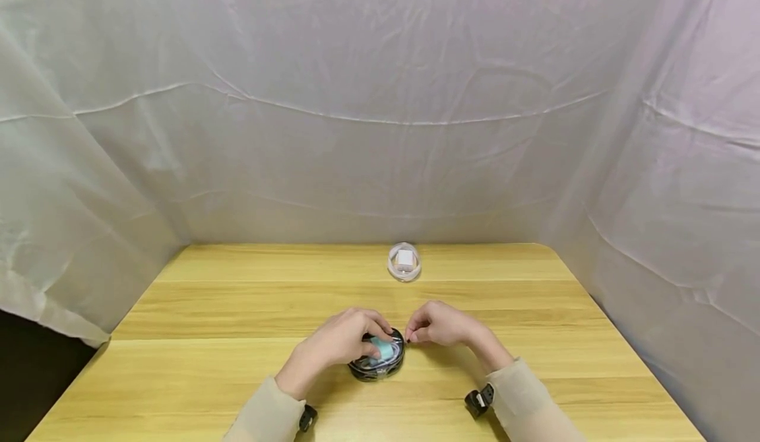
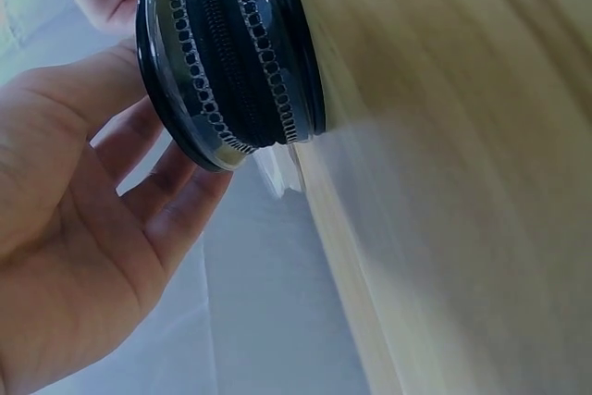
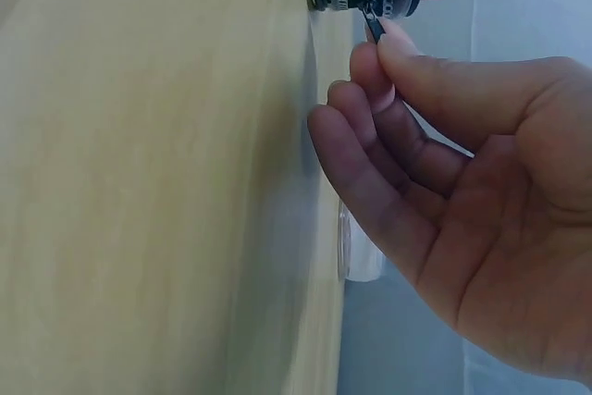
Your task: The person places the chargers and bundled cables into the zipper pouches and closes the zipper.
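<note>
A small round zip case (image 1: 367,371) with black edging and a see-through cover lies on the wooden table, a light blue block (image 1: 382,349) and a coiled cable showing inside. From the left, my left hand (image 1: 341,338) grips the case, thumb and fingers over its top and rim. The left wrist view shows the black zipper (image 2: 222,43) running round its side. My right hand (image 1: 442,323) is at the case's right edge. Thumb and index finger pinch the dark zipper pull (image 3: 374,27); the other fingers curl loosely below it.
Near the table's far edge lies a coiled white cable (image 1: 392,268) with a white charger block (image 1: 405,260) in its middle. Pale cloth (image 1: 368,165) hangs behind the table (image 1: 237,310) and along both sides. A black wrist camera (image 1: 478,400) sits by the right sleeve.
</note>
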A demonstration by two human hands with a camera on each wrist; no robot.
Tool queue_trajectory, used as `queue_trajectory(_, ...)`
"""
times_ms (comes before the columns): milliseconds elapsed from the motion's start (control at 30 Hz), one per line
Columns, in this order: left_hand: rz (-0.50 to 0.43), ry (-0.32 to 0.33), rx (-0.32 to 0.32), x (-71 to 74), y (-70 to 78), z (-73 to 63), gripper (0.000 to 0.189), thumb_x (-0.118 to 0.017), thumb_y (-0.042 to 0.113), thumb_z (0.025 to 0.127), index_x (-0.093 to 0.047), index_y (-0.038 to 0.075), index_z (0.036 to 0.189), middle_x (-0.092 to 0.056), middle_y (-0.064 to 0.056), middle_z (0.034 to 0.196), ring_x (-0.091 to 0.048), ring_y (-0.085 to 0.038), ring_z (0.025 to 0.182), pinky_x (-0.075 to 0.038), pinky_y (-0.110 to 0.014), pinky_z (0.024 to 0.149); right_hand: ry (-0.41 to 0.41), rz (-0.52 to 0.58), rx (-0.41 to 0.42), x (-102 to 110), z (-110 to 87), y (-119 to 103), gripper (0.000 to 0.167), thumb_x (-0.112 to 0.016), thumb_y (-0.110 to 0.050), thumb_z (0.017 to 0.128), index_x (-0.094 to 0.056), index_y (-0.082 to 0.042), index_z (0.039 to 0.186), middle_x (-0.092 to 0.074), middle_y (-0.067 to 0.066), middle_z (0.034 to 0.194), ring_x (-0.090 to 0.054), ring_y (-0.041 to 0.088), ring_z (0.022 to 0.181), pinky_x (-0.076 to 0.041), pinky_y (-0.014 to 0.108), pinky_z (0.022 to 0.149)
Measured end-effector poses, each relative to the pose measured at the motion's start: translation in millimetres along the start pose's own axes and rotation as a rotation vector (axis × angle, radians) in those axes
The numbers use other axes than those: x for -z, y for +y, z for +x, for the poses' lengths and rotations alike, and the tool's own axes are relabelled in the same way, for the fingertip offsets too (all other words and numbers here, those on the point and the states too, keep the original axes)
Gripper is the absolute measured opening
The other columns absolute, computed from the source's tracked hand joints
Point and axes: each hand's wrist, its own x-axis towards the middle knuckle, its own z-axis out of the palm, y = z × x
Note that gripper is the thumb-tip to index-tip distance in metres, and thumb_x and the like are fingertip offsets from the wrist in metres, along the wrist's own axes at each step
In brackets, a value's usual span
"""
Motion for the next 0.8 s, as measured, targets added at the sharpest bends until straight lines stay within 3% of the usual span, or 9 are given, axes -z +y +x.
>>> queue_trajectory(333, 0.009, -0.007, -0.041, 3.2, -1.3, -3.8, 0.025, -0.087, 0.019, 0.086, -0.083, 0.017, 0.110, -0.071, 0.006, 0.124, -0.065, -0.016, 0.116, -0.056, -0.034, 0.096, 0.055, -0.012, -0.061, -5.7, 3.6, -2.2, 0.010, -0.068, 0.001, 0.096, -0.075, -0.005, 0.090, -0.068, 0.004, 0.077, -0.054, 0.007, 0.066, -0.048, 0.022, 0.061)
queue_trajectory(600, -0.017, -0.022, -0.038, 6.4, -0.5, -4.4, 0.030, -0.088, 0.021, 0.084, -0.082, 0.014, 0.112, -0.065, 0.004, 0.116, -0.062, -0.008, 0.091, -0.053, -0.021, 0.079, 0.146, -0.044, -0.088, -11.9, 11.1, -2.9, 0.013, -0.068, 0.000, 0.096, -0.074, -0.009, 0.088, -0.068, 0.001, 0.078, -0.055, 0.008, 0.069, -0.047, 0.023, 0.062)
queue_trajectory(800, 0.027, 0.001, -0.116, 4.3, 0.1, -3.8, 0.030, -0.089, 0.018, 0.082, -0.082, 0.017, 0.111, -0.069, 0.006, 0.123, -0.063, -0.014, 0.116, -0.052, -0.032, 0.103, 0.167, -0.037, -0.070, -14.3, 13.1, -4.3, 0.013, -0.068, 0.003, 0.094, -0.074, -0.006, 0.087, -0.069, 0.002, 0.079, -0.057, 0.010, 0.072, -0.049, 0.023, 0.063)
